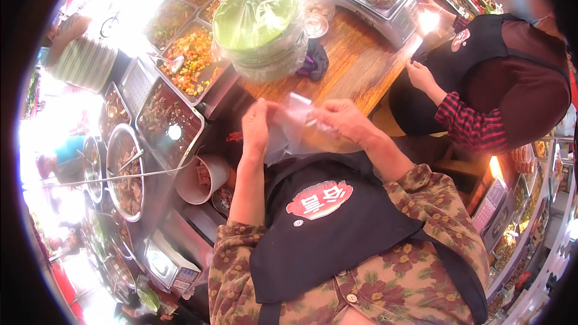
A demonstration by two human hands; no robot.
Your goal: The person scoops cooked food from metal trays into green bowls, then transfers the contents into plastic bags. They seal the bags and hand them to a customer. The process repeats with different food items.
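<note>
Between my two hands, in front of the black apron, a clear plastic bag point(293, 133) is held up by its upper part. My left hand point(256, 119) pinches one side of it, thumb upward. My right hand point(345, 119) has its fingers closed on the other side; that edge is a little blurred. What the bag holds, if anything, I cannot tell. Just beyond stands a stack of green bowls point(259, 22) wrapped in clear plastic, on a wooden board point(347, 72), with a dark cloth-like bundle point(316, 61) beside it.
At the left are metal trays of diced vegetables point(187, 61) and meat point(158, 108), a round pan point(128, 174), a white bucket point(201, 180) and a scale point(169, 266). Another scale point(379, 4) bears a bagged food portion. A co-worker in a black apron point(474, 72) stands close at the right.
</note>
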